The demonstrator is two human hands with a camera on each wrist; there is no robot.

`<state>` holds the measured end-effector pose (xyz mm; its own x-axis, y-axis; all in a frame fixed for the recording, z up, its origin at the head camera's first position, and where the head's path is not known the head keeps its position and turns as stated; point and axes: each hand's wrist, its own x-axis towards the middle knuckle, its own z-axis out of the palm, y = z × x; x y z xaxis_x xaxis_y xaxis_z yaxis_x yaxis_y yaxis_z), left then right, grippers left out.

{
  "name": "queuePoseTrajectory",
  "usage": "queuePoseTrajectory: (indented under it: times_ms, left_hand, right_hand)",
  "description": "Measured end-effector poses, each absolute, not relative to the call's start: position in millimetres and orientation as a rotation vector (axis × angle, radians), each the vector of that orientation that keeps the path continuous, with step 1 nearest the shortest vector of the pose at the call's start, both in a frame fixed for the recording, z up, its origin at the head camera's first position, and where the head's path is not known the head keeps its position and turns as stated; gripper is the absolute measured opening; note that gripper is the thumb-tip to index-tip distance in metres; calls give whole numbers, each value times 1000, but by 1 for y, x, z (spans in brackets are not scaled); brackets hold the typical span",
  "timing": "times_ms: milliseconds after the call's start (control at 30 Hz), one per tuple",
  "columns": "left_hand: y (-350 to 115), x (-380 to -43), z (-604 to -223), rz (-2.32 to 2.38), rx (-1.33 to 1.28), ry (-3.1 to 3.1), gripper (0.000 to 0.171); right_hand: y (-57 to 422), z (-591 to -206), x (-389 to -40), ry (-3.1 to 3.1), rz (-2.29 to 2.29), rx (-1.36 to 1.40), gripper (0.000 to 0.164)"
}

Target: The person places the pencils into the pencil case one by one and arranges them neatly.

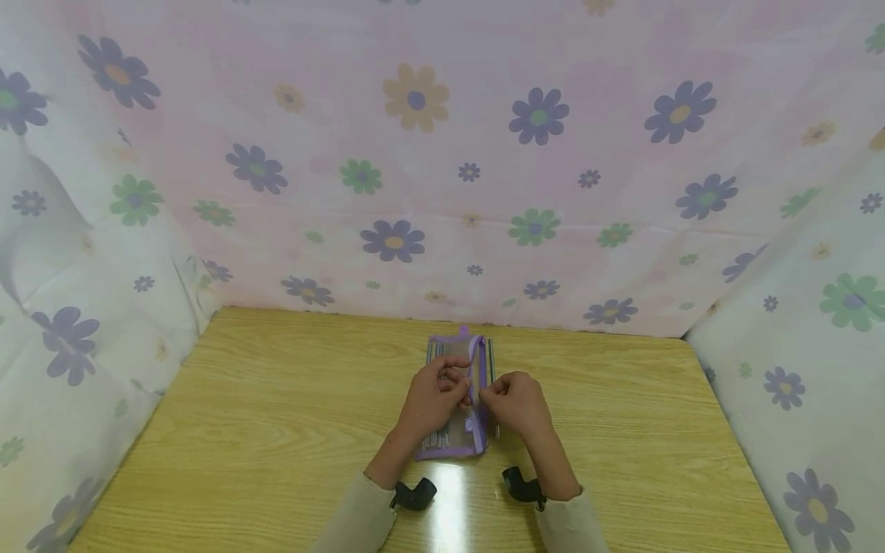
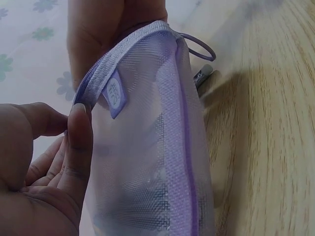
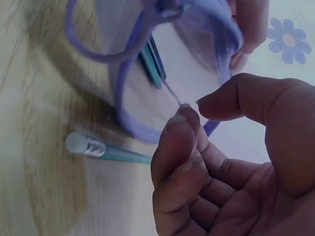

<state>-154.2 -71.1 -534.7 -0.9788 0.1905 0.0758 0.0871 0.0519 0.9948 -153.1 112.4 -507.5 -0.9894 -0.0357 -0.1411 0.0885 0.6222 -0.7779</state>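
Note:
A see-through mesh pencil pouch (image 1: 452, 452) with purple zip edging stands partly open on the table, several pencils inside. Thumb and index finger of my left hand (image 1: 437, 395) pinch one side of its rim; the left wrist view shows the zip edge (image 2: 101, 78) between them. My right hand (image 1: 520, 403) has its fingers curled at the opposite rim, thumb close to the fingertips in the right wrist view; the fingers partly hide the contact. Teal pencils (image 3: 151, 69) show through the mouth. Outside, right of the pouch, lies a pencil (image 3: 118, 153) with a white eraser end.
The wooden table (image 1: 290, 399) carries a bright glare near its front edge. Black wrist pieces (image 1: 417, 495) sit below each forearm. Flower-print cloth (image 1: 456, 177) hangs behind the table and along both sides. A purple loop (image 3: 88, 54) sticks out from the pouch's end.

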Motion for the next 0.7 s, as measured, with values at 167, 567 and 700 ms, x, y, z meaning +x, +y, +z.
queuePoseTrajectory:
  times_ms: [167, 567, 700]
  left_hand:
    - [-72, -152, -534, 2083, 291, 2224, 28]
    - [-73, -149, -536, 2064, 304, 2243, 28]
    - [-74, -147, -536, 2059, 310, 2249, 28]
  right_hand:
    - [114, -511, -153, 2761, -1273, 91, 10]
    - [120, -529, -153, 2901, -1132, 172, 17]
    - [119, -534, -153, 2932, -1103, 171, 20]
